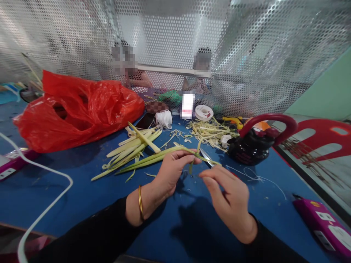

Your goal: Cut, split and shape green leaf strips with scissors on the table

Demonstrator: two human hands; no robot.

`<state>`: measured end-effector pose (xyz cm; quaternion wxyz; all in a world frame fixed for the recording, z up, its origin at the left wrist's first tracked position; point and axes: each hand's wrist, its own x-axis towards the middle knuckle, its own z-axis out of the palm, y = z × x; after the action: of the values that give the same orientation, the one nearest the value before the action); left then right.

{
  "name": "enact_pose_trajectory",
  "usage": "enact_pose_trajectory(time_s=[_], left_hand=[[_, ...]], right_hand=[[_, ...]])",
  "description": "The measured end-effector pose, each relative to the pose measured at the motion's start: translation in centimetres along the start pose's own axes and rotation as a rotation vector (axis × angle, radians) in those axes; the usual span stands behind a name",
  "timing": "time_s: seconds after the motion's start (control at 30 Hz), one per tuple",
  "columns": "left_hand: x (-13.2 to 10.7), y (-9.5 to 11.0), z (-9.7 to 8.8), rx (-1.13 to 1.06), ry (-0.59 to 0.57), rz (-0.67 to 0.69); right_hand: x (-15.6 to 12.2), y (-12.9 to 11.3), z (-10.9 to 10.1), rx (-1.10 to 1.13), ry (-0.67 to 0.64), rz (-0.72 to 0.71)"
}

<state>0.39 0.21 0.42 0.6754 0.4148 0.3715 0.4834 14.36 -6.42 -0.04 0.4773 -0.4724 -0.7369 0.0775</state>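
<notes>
Between the thumb and fingers of my left hand (170, 171) is a small bundle of green leaf strips (196, 156), with loose ends sticking up, down and right. Just right of it, my right hand (229, 193) is closed in a pinch; whatever its fingertips hold, if anything, is too small to make out. Behind the bundle lie scissors (206, 157), partly covered by the strips and my right hand. A pile of long pale-green leaves (126, 151) spreads to the left of my left hand. Thin white thread (256, 178) lies loose to the right.
Along the back are a red plastic bag (90, 109), a ball of white yarn (163, 118), a lit phone (187, 106), a ribbon spool (204, 112) and shredded leaf scraps (210, 130). A black pot (248, 148) with a red handle and a purple power strip (325, 226) stand right.
</notes>
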Motion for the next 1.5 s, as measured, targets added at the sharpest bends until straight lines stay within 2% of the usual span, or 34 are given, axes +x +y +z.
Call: enact_pose_trajectory(time_s=[0.1, 0.17, 0.23, 0.33, 0.4, 0.53, 0.6, 0.67, 0.73, 0.83, 0.93, 1.17, 1.27, 1.43, 1.5], left_hand=[[0.1, 0.1, -0.2, 0.034, 0.003, -0.007], [0.2, 0.0, -0.3, 0.045, 0.010, -0.023], [0.2, -0.1, -0.3, 0.047, 0.018, -0.044], [0.2, -0.1, -0.3, 0.063, 0.020, -0.062], [0.1, -0.1, -0.2, 0.081, 0.030, -0.042], [0.2, -0.1, 0.0, 0.093, 0.027, 0.031], [0.2, 0.0, 0.1, 0.102, 0.035, 0.030], [0.2, 0.0, 0.0, 0.114, 0.038, 0.001], [0.2, -0.1, 0.0, 0.127, -0.006, -0.032], [0.0, -0.3, -0.1, 0.167, -0.105, -0.067], [0.0, -0.6, -0.1, 0.236, -0.147, -0.085], [0.2, -0.6, -0.1, 0.322, -0.219, -0.151], [0.2, -0.4, -0.2, 0.344, -0.201, -0.160], [0.2, 0.1, -0.6, 0.274, -0.164, -0.123], [0.3, 0.3, -0.7, 0.249, -0.137, -0.112]], right_hand=[[0.2, 0.1, -1.3, -0.138, 0.213, -0.054], [0.6, 0.7, -1.5, -0.191, 0.265, 0.003], [1.0, 1.5, -1.3, -0.175, 0.192, 0.103], [1.2, 2.1, -0.4, -0.135, -0.006, 0.218], [1.0, 2.2, 0.0, -0.150, -0.071, 0.203], [0.9, 1.8, 0.0, -0.115, -0.147, 0.057], [1.1, 1.9, -0.3, -0.031, -0.181, 0.120], [1.5, 2.3, -0.5, 0.091, -0.124, 0.313], [1.9, 2.7, -0.5, 0.240, -0.026, 0.499], [2.2, 2.9, 0.0, 0.448, 0.028, 0.621], [2.0, 2.7, 0.6, 0.531, 0.061, 0.665], [1.3, 3.2, 1.1, 0.544, 0.092, 0.669], [1.7, 3.6, 0.5, 0.508, 0.089, 0.664], [2.6, 3.5, -1.1, 0.410, 0.295, 0.672], [2.6, 3.3, -1.5, 0.369, 0.271, 0.661]])
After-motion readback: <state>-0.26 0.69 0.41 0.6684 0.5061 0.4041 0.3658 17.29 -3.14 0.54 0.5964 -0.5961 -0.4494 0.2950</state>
